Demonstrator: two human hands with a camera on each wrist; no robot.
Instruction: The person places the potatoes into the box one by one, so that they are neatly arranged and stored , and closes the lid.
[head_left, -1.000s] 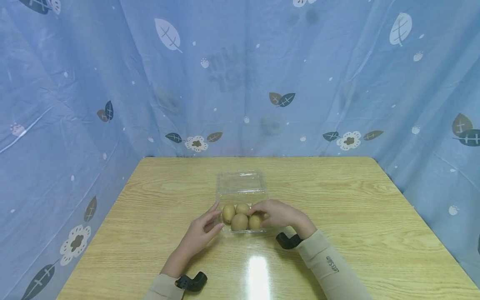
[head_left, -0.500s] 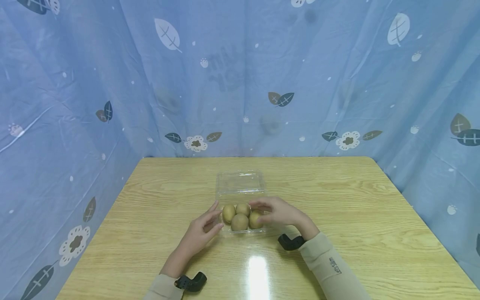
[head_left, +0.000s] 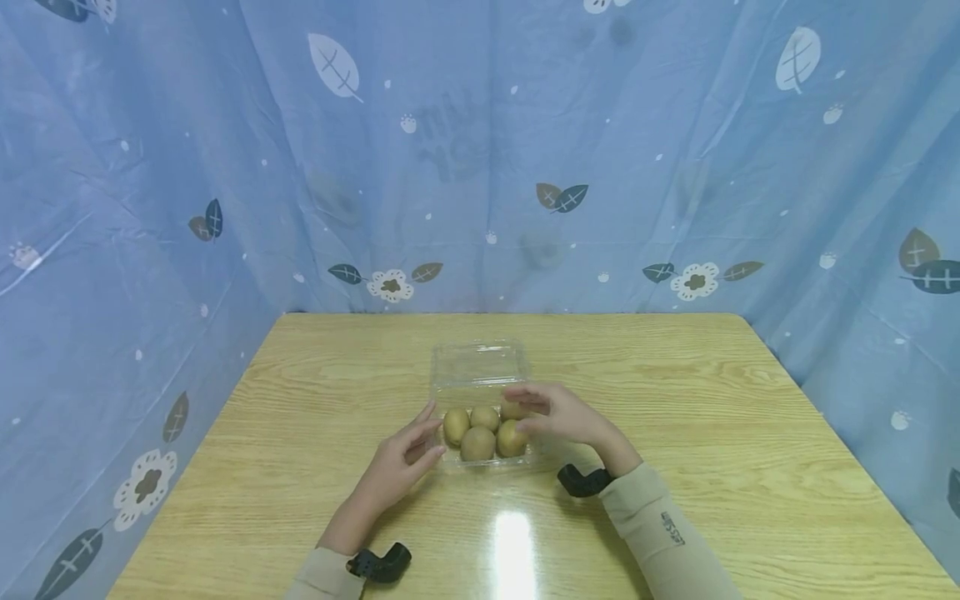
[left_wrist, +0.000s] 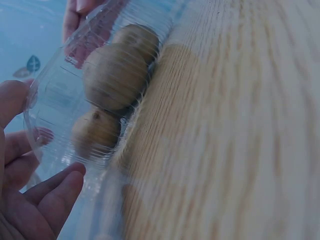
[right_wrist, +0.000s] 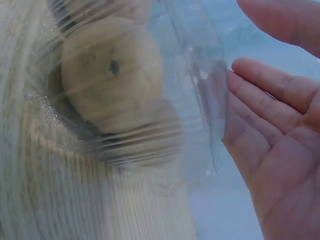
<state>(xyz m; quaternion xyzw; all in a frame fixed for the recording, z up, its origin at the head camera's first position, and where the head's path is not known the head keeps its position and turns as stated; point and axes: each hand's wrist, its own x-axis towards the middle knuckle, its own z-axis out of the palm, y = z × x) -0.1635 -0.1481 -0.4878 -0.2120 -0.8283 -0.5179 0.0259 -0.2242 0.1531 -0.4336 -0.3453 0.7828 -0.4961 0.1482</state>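
Note:
A clear plastic clamshell box (head_left: 450, 463) stands on the table with its lid (head_left: 480, 365) folded back. Inside lie several tan, rounded fruits that look like kiwis (head_left: 477, 444); one at the far right corner is partly covered by my right hand (head_left: 562, 412). That hand hovers over the box's right end, fingers extended and thumb apart, holding nothing. At the left end is my left hand (head_left: 397, 462), fingers spread and nearly straight. In the left wrist view its fingertips (left_wrist: 75, 172) lie against or very near the clear wall.
The wooden table (head_left: 675, 375) reaches back to a blue patterned curtain (head_left: 480, 167), which also hangs along both sides. Black wrist devices (head_left: 382, 563) sit on both forearms. A bright reflection shows in front of the box.
My right hand has released the kiwi at the front right and lifted slightly up and to the right, uncovering the fruits there. The left hand has stayed in place.

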